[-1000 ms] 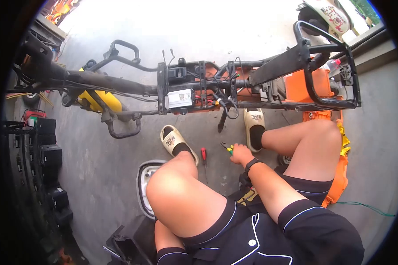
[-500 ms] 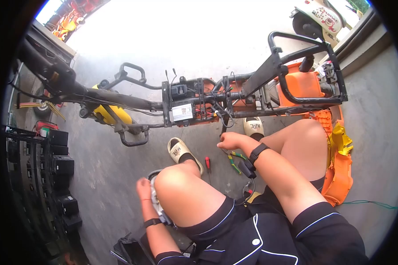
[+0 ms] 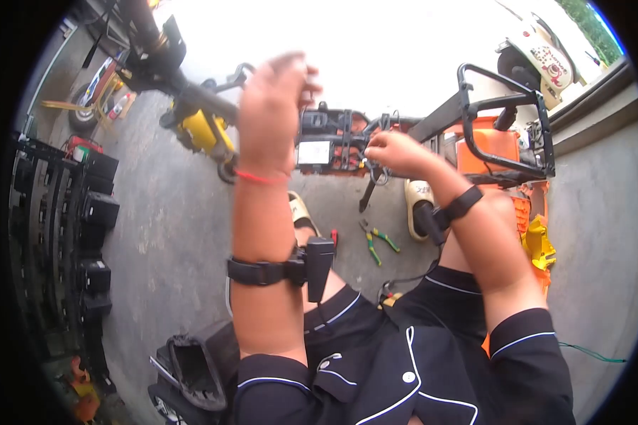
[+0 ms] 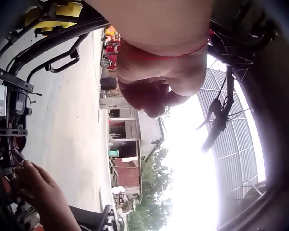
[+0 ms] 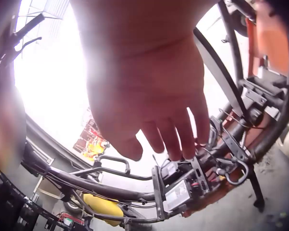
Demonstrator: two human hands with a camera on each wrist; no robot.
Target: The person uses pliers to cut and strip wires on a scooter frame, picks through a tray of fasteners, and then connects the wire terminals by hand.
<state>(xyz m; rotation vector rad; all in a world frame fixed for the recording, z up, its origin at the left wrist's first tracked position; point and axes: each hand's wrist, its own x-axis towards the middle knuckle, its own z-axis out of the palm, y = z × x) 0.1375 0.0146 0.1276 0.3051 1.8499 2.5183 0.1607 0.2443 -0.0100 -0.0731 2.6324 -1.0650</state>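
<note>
A stripped black scooter frame (image 3: 443,122) stands across the head view, with a white-labelled box (image 3: 314,153) and loose wiring mounted at its middle. Over that wiring reaches my right hand (image 3: 400,154), its fingers loosely bent downward. In the right wrist view, those fingers (image 5: 175,144) hang spread above the wires and brackets, and nothing shows in their grasp. My left hand (image 3: 269,113) is raised high in front of the frame, blurred, with fingers loosely curled and holding nothing visible. Green-handled pliers (image 3: 373,251) lie on the floor between the feet, near a red-handled screwdriver (image 3: 334,237).
Orange body panels (image 3: 521,212) and a yellow piece (image 3: 539,244) lie beside the right leg. Black boxes (image 3: 99,211) line a rack at the left. A black open container (image 3: 195,372) stands by the left hip. Another scooter (image 3: 542,60) is parked at the back right.
My right hand has let go of the pliers onto the floor and moved up to the frame's wiring. My left hand has risen from beside the left knee to high in front.
</note>
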